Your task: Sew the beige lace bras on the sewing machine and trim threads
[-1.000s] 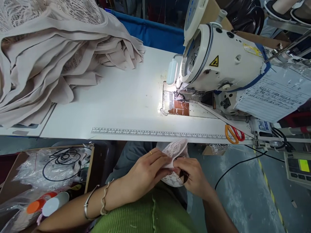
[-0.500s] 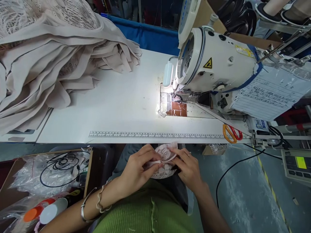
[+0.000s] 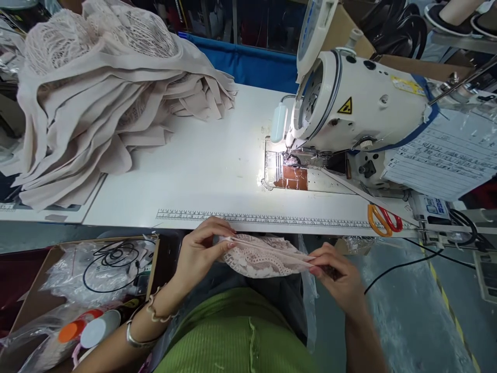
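A pale pink lace piece is stretched sideways between my two hands, over my lap and just below the table's front edge. My left hand pinches its left end between thumb and fingers. At the other end, my right hand grips a gathered corner. Scalloped lace hangs along the lower side of the piece, and its upper edge is drawn into a fold. Whether it is a cup or a whole garment I cannot tell.
A sewing machine with a lit needle area stands on the white table. Beige lace garments are piled at left. Orange-and-red-handled scissors lie near the front edge. A cardboard box holds plastic bags, a cable and bottles.
My hands have moved apart, the left one leftward and the right one rightward. The lace piece, bunched up before, is now pulled out long between them. The view has shifted slightly.
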### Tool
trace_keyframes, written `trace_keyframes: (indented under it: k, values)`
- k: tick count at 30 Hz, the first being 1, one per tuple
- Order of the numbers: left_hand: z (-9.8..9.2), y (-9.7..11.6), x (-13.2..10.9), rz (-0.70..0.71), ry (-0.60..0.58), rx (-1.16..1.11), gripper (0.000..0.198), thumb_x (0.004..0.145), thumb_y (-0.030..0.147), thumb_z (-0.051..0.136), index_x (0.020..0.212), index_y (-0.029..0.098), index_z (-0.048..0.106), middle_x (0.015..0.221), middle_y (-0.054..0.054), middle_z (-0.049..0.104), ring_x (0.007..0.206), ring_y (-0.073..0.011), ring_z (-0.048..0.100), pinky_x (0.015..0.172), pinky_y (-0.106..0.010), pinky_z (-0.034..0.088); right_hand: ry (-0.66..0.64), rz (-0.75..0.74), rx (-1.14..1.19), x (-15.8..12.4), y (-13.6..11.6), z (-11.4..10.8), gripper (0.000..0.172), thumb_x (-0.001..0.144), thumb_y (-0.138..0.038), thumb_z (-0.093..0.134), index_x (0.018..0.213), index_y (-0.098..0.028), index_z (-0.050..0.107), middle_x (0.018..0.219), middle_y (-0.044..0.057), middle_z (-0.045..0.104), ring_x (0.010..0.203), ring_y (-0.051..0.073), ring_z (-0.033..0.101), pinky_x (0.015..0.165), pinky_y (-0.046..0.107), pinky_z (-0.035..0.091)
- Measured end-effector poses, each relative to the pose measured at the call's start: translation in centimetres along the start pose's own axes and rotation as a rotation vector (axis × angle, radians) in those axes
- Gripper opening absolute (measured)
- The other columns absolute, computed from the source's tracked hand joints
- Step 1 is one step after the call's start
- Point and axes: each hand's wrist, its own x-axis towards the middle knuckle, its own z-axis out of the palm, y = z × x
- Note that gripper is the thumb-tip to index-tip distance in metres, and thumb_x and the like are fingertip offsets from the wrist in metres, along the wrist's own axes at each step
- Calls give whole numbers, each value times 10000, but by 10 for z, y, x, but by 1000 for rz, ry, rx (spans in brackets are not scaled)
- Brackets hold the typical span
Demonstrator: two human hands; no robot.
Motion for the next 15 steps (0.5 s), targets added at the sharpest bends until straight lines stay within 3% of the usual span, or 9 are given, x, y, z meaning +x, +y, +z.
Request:
trace_keyframes:
  k: [6, 9, 11, 15]
  values:
    - [4, -5, -1, 50, 76, 59, 93, 836, 308, 794, 782, 235, 772, 836, -50, 711, 832, -212, 643, 736, -302, 512, 279, 19, -86, -5, -2, 21, 236, 893, -215, 721, 729, -251, 555, 705, 23, 696, 601, 171, 610, 597, 322, 473]
    - [4, -10, -2, 59, 88, 82, 83, 844, 294, 782, 788, 236, 766, 849, -41, 710, 840, -203, 637, 724, -285, 485, 297, 126, -146, -6, -1, 24, 85, 889, -249, 733, 887, -254, 648, 719, 9, 686, 560, 140, 564, 545, 284, 441]
    - [4, -12, -3, 58, 91, 79, 69, 845, 284, 784, 796, 240, 765, 860, -34, 706, 848, -198, 630, 723, -279, 475, 272, 172, -177, -4, -1, 24, 111, 896, -271, 731, 1000, -254, 697, 723, -2, 674, 537, 123, 525, 523, 267, 422]
    - [6, -16, -3, 28, 79, 34, 46, 840, 258, 786, 802, 247, 763, 865, -22, 699, 850, -195, 615, 739, -279, 470, 212, 155, -128, 3, -4, 19, 58, 914, -246, 697, 862, -245, 721, 707, -6, 632, 529, 110, 474, 499, 262, 384]
